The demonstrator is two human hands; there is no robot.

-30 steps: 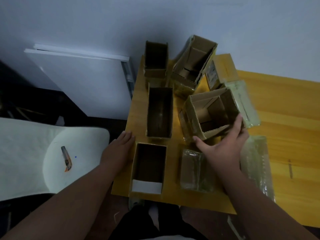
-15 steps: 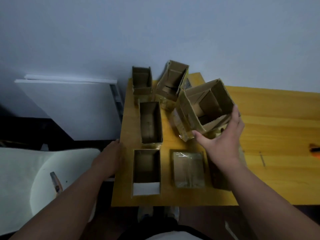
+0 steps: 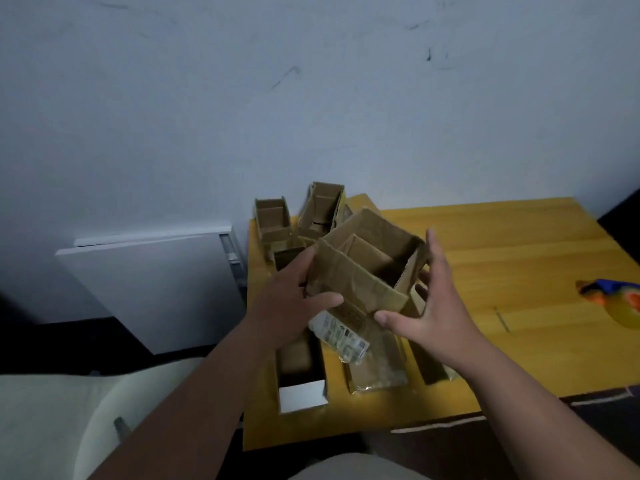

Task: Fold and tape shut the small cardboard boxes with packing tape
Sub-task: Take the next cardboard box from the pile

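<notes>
An open brown cardboard box [image 3: 349, 271] with a white label on its lower side is lifted above the yellow table [image 3: 512, 265]. My left hand [image 3: 287, 299] grips its left wall, thumb across the front. My right hand [image 3: 433, 306] holds its right side, fingers spread up the wall and thumb under the front edge. Below it lie a taped-shut box [image 3: 377, 368] and an open box with a white flap [image 3: 301, 375]. Two more open boxes [image 3: 273, 220] [image 3: 322, 209] stand at the table's back left.
An orange and blue tape dispenser [image 3: 613, 299] lies at the table's right edge. A white panel [image 3: 149, 285] leans against the wall on the left. A white chair [image 3: 52, 424] with a cutter on it stands at lower left.
My left hand left the table edge and took hold of the box's left side. The box has been lifted nearer to me. The camera tilted up and right, showing more wall.
</notes>
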